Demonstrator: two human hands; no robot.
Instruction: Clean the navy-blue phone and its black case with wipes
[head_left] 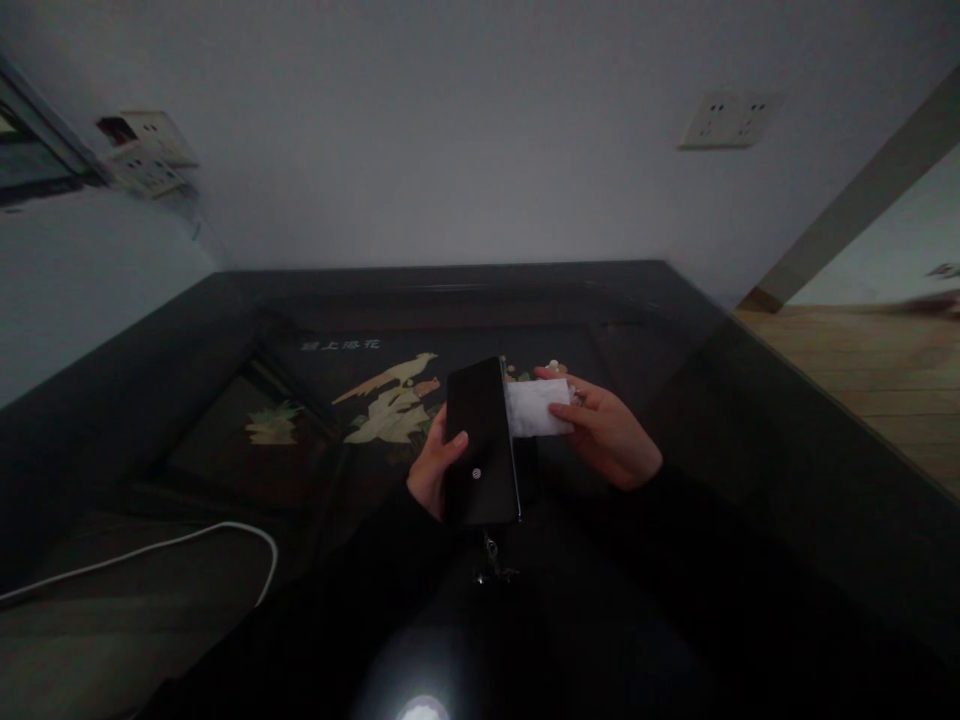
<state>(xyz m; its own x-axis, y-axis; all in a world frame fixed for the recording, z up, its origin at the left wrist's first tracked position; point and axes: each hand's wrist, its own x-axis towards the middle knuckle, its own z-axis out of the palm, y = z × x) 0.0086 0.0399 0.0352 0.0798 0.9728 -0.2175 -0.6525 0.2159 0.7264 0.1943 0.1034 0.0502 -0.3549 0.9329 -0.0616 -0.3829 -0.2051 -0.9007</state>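
A dark phone (480, 430) with a small round light mark on its screen is held upright in my left hand (433, 462). My thumb lies over the phone's left edge, and the other fingers are hidden behind it. A small charm (491, 555) dangles from the phone's lower end. My right hand (611, 435) pinches a folded white tissue (538, 408) between thumb and fingers. The tissue's left end meets the phone's right edge; whether it reaches behind the phone I cannot tell.
Beneath my hands is a dark glossy table (300, 300) with a bird picture (390, 380) and reflections. A white cable (187, 535) curves at the left. Wall sockets (727, 118) sit at the back right, more sockets (154, 150) at the left. Wooden floor (870, 370) shows at right.
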